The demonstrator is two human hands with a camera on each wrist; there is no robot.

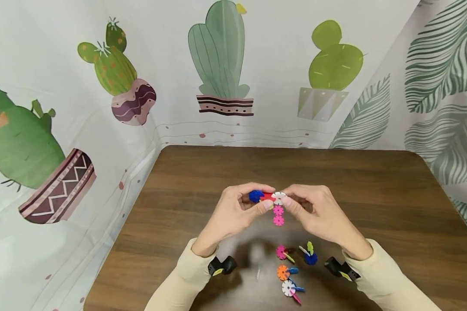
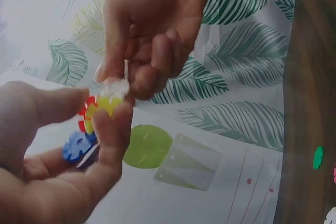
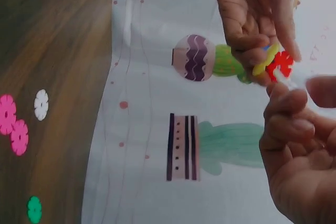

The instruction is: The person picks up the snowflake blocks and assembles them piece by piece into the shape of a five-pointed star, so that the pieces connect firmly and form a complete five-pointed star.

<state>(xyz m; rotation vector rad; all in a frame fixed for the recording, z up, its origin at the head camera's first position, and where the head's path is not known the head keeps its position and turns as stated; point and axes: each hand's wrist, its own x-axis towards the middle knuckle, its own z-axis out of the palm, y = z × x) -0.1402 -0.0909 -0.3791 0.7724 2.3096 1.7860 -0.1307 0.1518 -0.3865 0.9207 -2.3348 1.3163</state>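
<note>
In the head view both hands meet over the middle of the table. My left hand (image 1: 237, 209) grips a joined cluster of notched plastic discs: a blue disc (image 1: 256, 196), a red disc (image 1: 267, 197) and a yellow disc (image 2: 107, 106). Between thumb and fingers, my right hand (image 1: 319, 211) pinches a white notched disc (image 1: 279, 198) at the cluster's red and yellow end. Fingertips of both hands come close together there and partly cover the discs. Just below them in the head view appear two pink discs (image 1: 278, 220), which lie on the table in the right wrist view.
Nearer the front of the brown table (image 1: 171, 216) lie small joined disc pieces: a pink one (image 1: 281, 252), a blue one (image 1: 311, 258), an orange one (image 1: 283, 272) and a white one (image 1: 288, 288). A green disc (image 3: 34, 210) lies near the table edge. A printed cloth (image 1: 171, 65) hangs behind.
</note>
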